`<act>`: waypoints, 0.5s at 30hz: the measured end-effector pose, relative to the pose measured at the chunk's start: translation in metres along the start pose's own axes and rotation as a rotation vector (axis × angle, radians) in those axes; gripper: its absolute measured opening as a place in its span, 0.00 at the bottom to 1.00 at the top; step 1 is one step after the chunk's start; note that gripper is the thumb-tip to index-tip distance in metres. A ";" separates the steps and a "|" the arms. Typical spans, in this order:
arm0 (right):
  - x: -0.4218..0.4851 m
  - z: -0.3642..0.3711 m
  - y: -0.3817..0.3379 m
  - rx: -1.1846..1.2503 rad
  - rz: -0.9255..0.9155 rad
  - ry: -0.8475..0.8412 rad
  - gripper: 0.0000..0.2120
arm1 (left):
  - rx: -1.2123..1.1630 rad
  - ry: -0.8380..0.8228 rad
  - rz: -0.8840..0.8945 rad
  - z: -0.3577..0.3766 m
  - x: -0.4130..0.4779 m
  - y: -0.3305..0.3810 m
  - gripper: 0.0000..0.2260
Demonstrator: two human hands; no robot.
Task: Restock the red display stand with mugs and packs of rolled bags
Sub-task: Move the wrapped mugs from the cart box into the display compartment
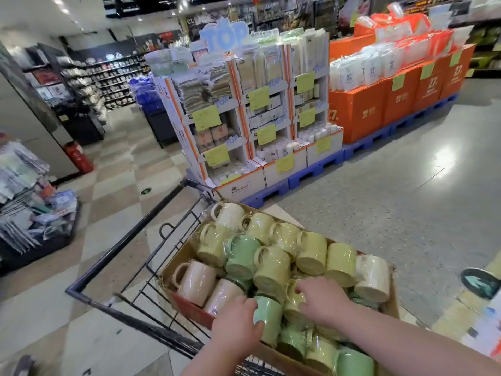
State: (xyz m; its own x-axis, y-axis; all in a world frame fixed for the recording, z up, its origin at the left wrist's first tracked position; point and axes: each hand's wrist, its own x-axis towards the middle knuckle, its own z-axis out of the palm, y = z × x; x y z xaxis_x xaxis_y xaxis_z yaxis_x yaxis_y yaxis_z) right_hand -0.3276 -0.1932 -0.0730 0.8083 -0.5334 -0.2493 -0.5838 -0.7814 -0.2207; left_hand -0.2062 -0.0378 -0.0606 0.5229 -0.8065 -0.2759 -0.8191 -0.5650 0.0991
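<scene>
- Mugs (273, 256) lie on their sides, film-wrapped, heaped in a box (189, 308) on the cart (130, 240); the red stand (360, 112) is well apart, ahead to the right
- Left hand (235, 327) has fingers curled round a green mug (268, 318); right hand (322, 299) grips a yellow mug (294, 308)
- Risk: wrapped surfaces look slick, so either mug may slip and chip those below
- Risk: lifting from the heap may unsettle neighbours, which could roll and knock
- Risk: box appears perched on the cart's wires; a hard pull may tip it
</scene>
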 end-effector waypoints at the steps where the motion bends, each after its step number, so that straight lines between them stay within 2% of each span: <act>1: 0.005 -0.001 -0.002 -0.003 -0.010 -0.006 0.14 | -0.003 0.006 -0.011 -0.002 0.004 -0.004 0.17; 6: 0.033 -0.008 -0.013 0.064 -0.011 -0.007 0.16 | -0.065 0.099 -0.010 -0.022 0.033 -0.023 0.16; 15: 0.078 -0.006 -0.043 0.140 0.089 -0.036 0.20 | -0.097 0.150 0.024 -0.059 0.098 -0.070 0.21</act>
State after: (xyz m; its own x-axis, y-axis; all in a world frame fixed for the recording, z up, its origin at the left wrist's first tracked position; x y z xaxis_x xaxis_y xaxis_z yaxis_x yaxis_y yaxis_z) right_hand -0.2387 -0.2029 -0.0778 0.7512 -0.5843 -0.3070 -0.6598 -0.6776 -0.3248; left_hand -0.0838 -0.0870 -0.0384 0.5389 -0.8326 -0.1278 -0.8087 -0.5538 0.1981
